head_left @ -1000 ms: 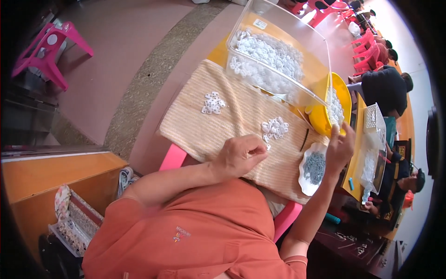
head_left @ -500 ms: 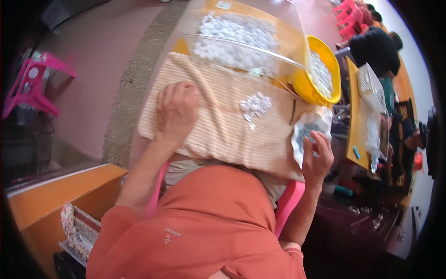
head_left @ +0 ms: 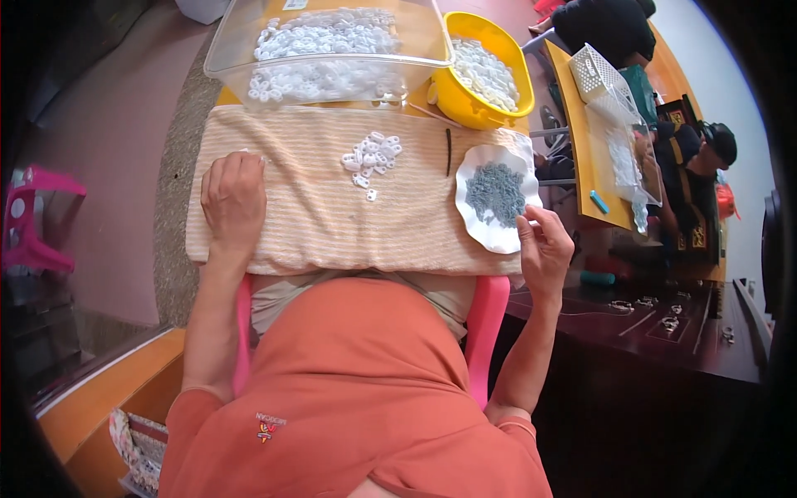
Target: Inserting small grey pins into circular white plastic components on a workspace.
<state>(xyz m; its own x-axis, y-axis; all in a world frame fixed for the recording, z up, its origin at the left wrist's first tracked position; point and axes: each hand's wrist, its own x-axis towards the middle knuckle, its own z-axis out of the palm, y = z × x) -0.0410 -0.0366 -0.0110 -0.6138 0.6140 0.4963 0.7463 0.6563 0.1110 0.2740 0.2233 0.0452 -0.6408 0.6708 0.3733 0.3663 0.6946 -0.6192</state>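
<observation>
On the left part of a striped beige towel (head_left: 307, 224), my left hand (head_left: 233, 203) rests back up with its fingers curled under. A bit of white shows past its fingertips; what they hold is hidden. My right hand (head_left: 545, 249) is closed in a pinch at the right rim of a white scalloped plate (head_left: 496, 239). Whatever sits between thumb and forefinger is too small to name. Small grey-blue pieces (head_left: 496, 192) lie heaped on that plate. Between my hands, farther back, is a loose pile of small white plastic pieces with holes (head_left: 371, 158).
Behind the towel stand a clear plastic bin (head_left: 332, 70) of white pieces and a yellow basin (head_left: 465, 106) of similar ones. A thin dark stick (head_left: 449, 152) lies beside the plate. A pink stool (head_left: 37, 220) is at left; people sit by another table (head_left: 573, 108) at right.
My right hand has lifted off the grey pieces to the plate's right rim, fingers pinched. My left hand stays on the towel. The whole view has shifted, bringing the plate fully into sight.
</observation>
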